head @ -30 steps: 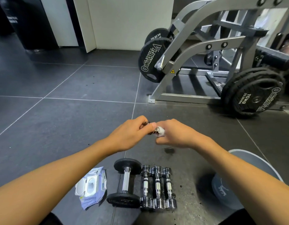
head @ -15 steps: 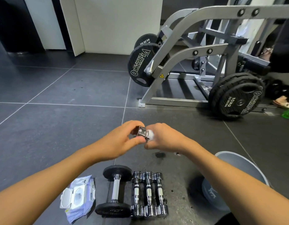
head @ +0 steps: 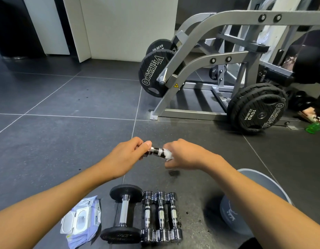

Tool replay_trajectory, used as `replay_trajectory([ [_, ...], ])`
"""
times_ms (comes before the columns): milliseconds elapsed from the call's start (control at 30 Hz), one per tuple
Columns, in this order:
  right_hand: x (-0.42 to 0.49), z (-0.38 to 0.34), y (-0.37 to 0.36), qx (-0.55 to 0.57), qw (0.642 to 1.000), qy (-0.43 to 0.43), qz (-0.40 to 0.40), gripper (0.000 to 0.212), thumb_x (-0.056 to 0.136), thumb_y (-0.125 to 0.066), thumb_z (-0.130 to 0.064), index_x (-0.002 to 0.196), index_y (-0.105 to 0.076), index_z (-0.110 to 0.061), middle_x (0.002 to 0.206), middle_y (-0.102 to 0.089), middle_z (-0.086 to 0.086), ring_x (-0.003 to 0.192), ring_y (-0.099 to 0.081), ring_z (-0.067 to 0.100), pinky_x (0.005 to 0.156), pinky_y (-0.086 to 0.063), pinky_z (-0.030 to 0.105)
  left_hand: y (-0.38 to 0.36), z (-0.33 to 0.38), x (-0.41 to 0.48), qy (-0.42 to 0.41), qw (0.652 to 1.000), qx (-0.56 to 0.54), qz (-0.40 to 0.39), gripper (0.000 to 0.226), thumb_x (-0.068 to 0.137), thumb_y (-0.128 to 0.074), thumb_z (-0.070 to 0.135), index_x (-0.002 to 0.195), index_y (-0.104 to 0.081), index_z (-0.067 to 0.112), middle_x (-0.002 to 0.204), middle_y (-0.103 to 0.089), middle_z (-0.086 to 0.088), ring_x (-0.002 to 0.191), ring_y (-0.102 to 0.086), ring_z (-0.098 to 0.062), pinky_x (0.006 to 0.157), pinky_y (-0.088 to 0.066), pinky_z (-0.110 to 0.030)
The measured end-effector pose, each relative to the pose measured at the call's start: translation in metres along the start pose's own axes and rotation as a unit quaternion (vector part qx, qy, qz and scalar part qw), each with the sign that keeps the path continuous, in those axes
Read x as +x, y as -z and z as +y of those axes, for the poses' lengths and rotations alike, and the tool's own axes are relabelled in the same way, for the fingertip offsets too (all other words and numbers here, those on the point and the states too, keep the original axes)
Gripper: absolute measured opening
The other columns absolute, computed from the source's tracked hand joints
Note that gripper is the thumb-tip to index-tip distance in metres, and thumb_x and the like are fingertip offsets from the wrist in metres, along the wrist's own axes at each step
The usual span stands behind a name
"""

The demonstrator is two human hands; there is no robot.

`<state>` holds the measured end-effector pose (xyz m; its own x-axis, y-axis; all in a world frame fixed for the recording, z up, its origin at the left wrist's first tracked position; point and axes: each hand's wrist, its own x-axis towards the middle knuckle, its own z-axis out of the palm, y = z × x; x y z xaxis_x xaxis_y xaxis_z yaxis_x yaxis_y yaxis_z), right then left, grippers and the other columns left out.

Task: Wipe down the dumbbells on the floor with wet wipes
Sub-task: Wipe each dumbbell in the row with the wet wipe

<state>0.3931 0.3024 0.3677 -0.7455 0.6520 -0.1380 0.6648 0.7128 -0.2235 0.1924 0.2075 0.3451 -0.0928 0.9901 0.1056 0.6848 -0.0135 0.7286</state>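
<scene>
Dumbbell [head: 156, 152] in left hand [head: 126, 157]

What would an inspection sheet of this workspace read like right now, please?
Surface: dark tiled floor; black specks beside the dumbbell row.
Job's things: small chrome dumbbell held off the floor; wet wipe bunched at its right end; three chrome dumbbells and a black-ended dumbbell lying side by side; wipes pack left of them.
Clutter: grey round tub at the right; green object far right.
Grippers: left hand grips the held dumbbell's left end; right hand holds the wet wipe against it.
Cables: nothing seen.
Surroundings: grey weight machine with black plates; a person in dark clothes at the right edge.
</scene>
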Motion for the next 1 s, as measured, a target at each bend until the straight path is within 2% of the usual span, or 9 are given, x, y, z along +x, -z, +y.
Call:
replay_trajectory([
  [100,0.004,-0.005,-0.003,-0.061,0.997,0.014,0.033,0.02,0.081,-0.063,-0.026,0.079,-0.043,-0.024,0.068,-0.051,-0.003,0.064,-0.051,0.025,0.049,-0.031,0.03,-0.007,0.005,0.004,0.111,0.989,-0.091,-0.02,0.06,0.099,-0.038,0.066,0.075,-0.054,0.013,0.056,-0.043,0.004,0.051,-0.039,-0.019,0.053,-0.034,-0.033],
  [233,0.009,-0.01,-0.007,-0.13,0.988,0.043,0.073,0.017,0.088,-0.062,-0.029,0.098,-0.05,-0.023,0.08,-0.057,0.003,0.074,-0.055,0.033,0.057,-0.03,0.033,-0.005,0.009,0.006,0.286,0.92,-0.247,-0.104,0.062,0.094,-0.039,0.07,0.069,-0.051,0.014,0.051,-0.027,0.004,0.042,-0.019,-0.013,0.047,-0.013,-0.024],
  [333,0.012,-0.01,-0.009,-0.164,0.979,0.058,0.109,0.022,0.091,-0.059,-0.033,0.108,-0.052,-0.021,0.095,-0.067,0.005,0.082,-0.062,0.035,0.059,-0.03,0.034,-0.008,0.002,0.005,0.304,0.89,-0.302,-0.157,0.061,0.095,-0.041,0.068,0.074,-0.053,0.013,0.055,-0.034,0.001,0.042,-0.026,-0.012,0.043,-0.014,-0.022],
  [467,0.013,-0.008,-0.007,-0.155,0.981,0.027,0.113,0.02,0.09,-0.059,-0.032,0.103,-0.05,-0.02,0.087,-0.061,0.006,0.076,-0.056,0.036,0.06,-0.032,0.034,-0.009,-0.009,0.005,0.133,0.933,-0.311,-0.124,0.056,0.087,-0.069,0.059,0.096,-0.057,0.005,0.074,-0.06,-0.006,0.061,-0.053,-0.012,0.049,-0.038,-0.026],
  [567,0.014,-0.013,-0.01,-0.108,0.992,0.008,0.06,0.017,0.087,-0.061,-0.031,0.09,-0.048,-0.021,0.076,-0.05,-0.001,0.072,-0.052,0.032,0.057,-0.034,0.034,0.0,-0.015,0.005,-0.071,0.99,-0.099,-0.069,0.033,0.085,-0.08,0.031,0.106,-0.057,0.019,0.099,-0.063,0.004,0.068,-0.053,-0.002,0.064,-0.046,-0.025],
  [633,0.015,-0.016,-0.012,-0.055,0.998,0.007,0.013,0.02,0.084,-0.065,-0.03,0.081,-0.048,-0.02,0.072,-0.053,-0.001,0.068,-0.054,0.029,0.052,-0.037,0.032,0.005,-0.022,0.007,-0.179,0.981,0.053,-0.051,0.035,0.085,-0.079,0.034,0.109,-0.054,0.03,0.109,-0.054,0.017,0.081,-0.055,-0.006,0.072,-0.049,-0.025],
  [733,0.015,-0.015,-0.012,0.034,0.999,0.011,-0.033,0.026,0.081,-0.07,-0.029,0.07,-0.048,-0.021,0.066,-0.056,0.001,0.059,-0.053,0.023,0.053,-0.042,0.033,0.012,-0.029,0.008,-0.215,0.971,0.088,-0.055,0.034,0.086,-0.073,0.048,0.113,-0.054,0.037,0.108,-0.054,0.022,0.097,-0.056,-0.006,0.078,-0.049,-0.024],
  [900,0.015,-0.019,-0.013,-0.039,0.999,0.029,0.022,0.022,0.081,-0.066,-0.031,0.073,-0.048,-0.023,0.068,-0.055,-0.002,0.067,-0.053,0.027,0.05,-0.032,0.031,0.008,-0.017,0.004,-0.042,0.995,-0.015,-0.09,0.048,0.08,-0.057,0.076,0.093,-0.062,0.03,0.077,-0.063,0.005,0.067,-0.056,-0.011,0.066,-0.048,-0.035],
  [1000,0.016,-0.019,-0.013,-0.097,0.991,0.043,0.083,0.014,0.083,-0.062,-0.034,0.092,-0.059,-0.023,0.074,-0.056,-0.001,0.07,-0.051,0.031,0.057,-0.033,0.032,0.001,-0.006,0.002,0.1,0.972,-0.159,-0.144,0.062,0.086,-0.047,0.078,0.086,-0.054,0.016,0.059,-0.049,0.001,0.051,-0.045,-0.016,0.047,-0.033,-0.029],
])
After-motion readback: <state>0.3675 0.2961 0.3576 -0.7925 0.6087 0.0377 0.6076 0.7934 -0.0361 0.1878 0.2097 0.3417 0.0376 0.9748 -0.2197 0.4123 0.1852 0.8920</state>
